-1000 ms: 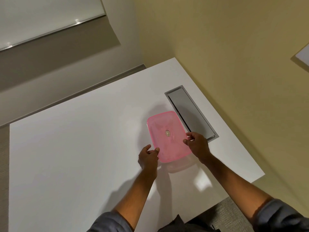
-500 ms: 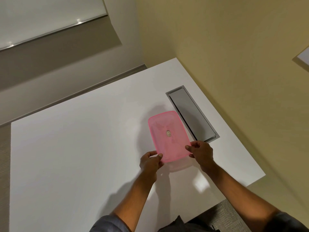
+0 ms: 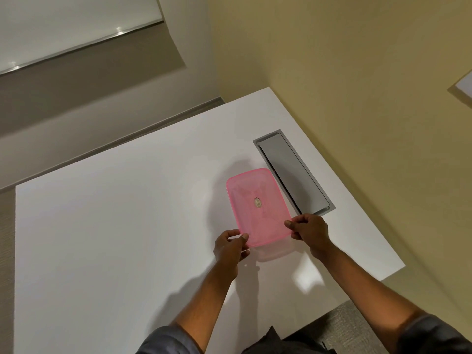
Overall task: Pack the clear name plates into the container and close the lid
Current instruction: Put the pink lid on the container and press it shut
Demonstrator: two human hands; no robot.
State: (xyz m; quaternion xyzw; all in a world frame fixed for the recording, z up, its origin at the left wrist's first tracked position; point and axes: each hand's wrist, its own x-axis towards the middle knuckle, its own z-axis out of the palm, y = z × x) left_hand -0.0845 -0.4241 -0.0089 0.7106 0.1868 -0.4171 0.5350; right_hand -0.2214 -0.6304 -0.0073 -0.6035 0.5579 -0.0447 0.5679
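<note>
Between the left hand (image 3: 229, 245) and right hand (image 3: 310, 229), on the desk (image 3: 115, 226): pink lid (image 3: 258, 203) atop the clear container (image 3: 274, 252). Pinching its 2 near corners now, after sliding back from the mid-sides. Likely sealing the last edge.

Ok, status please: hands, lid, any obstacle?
Left hand and right hand both pinch pink lid at near corners. Lid lies over clear container; seal unconfirmed. No obstacle seen.

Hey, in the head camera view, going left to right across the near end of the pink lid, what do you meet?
left hand → lid → right hand. Each hand holds a near corner of the lid. The grey hatch overlaps the lid and right hand sideways, so it is left out.
</note>
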